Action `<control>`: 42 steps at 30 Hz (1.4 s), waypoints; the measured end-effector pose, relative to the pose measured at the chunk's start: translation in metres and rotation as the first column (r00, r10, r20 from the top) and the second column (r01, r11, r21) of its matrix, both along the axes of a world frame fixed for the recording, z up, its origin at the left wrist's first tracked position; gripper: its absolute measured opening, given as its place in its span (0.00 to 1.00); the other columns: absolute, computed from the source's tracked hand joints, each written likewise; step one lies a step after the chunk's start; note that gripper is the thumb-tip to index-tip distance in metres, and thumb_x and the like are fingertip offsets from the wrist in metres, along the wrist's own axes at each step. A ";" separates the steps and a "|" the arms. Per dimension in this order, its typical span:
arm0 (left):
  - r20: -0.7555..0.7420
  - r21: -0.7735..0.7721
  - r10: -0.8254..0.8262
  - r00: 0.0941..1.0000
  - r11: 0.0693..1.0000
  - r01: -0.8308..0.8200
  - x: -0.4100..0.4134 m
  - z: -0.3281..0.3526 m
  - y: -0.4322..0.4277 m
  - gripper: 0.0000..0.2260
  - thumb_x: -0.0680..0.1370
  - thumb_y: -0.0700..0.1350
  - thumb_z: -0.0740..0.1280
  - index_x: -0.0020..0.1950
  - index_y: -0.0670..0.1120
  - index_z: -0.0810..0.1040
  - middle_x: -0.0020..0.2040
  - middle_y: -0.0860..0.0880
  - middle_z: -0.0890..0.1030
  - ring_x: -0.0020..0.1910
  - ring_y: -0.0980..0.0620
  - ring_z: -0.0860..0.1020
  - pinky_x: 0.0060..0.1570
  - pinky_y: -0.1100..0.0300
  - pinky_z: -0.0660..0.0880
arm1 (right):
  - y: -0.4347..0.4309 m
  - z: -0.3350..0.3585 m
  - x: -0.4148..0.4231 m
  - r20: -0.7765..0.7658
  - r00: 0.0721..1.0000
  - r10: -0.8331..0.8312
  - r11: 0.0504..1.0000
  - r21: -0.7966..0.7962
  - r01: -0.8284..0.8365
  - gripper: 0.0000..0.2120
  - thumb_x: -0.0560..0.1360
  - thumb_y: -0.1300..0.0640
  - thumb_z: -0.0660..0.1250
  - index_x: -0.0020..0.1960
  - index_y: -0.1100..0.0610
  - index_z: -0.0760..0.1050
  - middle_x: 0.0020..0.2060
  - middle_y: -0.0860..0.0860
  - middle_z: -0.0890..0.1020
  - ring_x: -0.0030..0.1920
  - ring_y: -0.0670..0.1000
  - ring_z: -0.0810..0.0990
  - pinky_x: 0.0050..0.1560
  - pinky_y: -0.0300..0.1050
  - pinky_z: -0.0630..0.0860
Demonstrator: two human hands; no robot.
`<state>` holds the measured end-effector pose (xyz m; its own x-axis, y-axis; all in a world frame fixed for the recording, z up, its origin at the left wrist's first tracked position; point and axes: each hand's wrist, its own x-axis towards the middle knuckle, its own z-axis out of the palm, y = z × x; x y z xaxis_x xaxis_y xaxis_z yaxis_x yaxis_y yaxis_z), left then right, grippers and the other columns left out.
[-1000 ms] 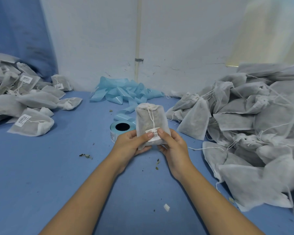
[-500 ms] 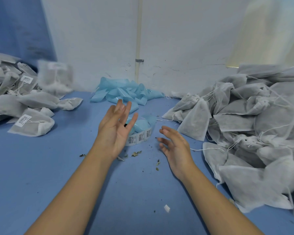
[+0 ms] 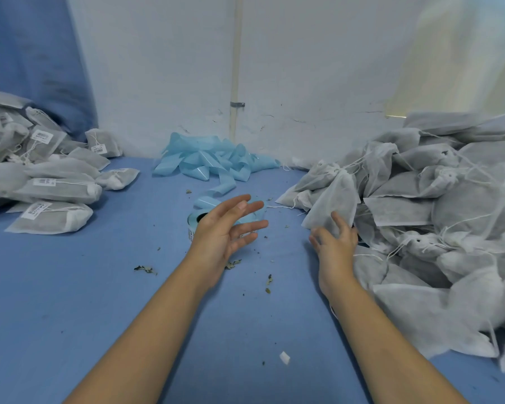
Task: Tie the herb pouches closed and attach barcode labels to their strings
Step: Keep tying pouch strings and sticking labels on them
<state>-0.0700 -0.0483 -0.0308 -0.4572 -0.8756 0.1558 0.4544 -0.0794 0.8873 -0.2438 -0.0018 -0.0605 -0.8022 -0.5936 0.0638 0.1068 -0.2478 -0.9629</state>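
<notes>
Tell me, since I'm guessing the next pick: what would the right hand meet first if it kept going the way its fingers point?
Most likely the nearest untied pouch at the edge of the right pile; the right hand has its fingertips already at its lower edge, though contact is unclear.

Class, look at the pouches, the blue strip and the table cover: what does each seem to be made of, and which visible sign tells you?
Pouches: probably non-woven fabric, matte and thin; dark contents show through.
Strip: likely coated label backing, smooth with a slight sheen, curling in loops.
Table cover: seemingly matte blue sheet or cloth; material unclear.
</notes>
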 end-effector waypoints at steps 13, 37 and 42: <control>0.143 0.026 0.007 0.990 1.000 -0.010 -0.004 -0.011 -0.001 0.07 0.79 0.42 0.63 0.53 0.47 0.80 0.48 0.50 0.85 0.39 0.52 0.83 0.34 0.65 0.76 | 0.000 -0.003 -0.009 0.068 0.994 0.082 0.996 0.030 -0.084 0.16 0.77 0.70 0.59 0.63 0.65 0.74 0.40 0.51 0.78 0.40 0.45 0.77 0.54 0.38 0.75; 0.202 0.102 -0.011 0.979 0.995 -0.010 -0.008 -0.024 0.006 0.19 0.75 0.57 0.65 0.52 0.41 0.80 0.39 0.45 0.83 0.30 0.50 0.79 0.30 0.63 0.75 | 0.008 -0.010 0.026 -0.779 0.596 0.195 0.980 0.178 -0.088 0.19 0.72 0.66 0.69 0.56 0.47 0.79 0.62 0.44 0.71 0.62 0.45 0.67 0.58 0.25 0.61; 0.169 0.095 0.025 0.985 0.995 -0.042 -0.008 -0.023 0.009 0.18 0.80 0.56 0.57 0.57 0.46 0.80 0.54 0.51 0.83 0.38 0.46 0.83 0.32 0.60 0.77 | 0.010 -0.005 0.034 -0.548 0.830 0.105 0.992 0.113 -0.051 0.02 0.76 0.56 0.68 0.45 0.51 0.79 0.43 0.46 0.82 0.46 0.46 0.78 0.42 0.30 0.70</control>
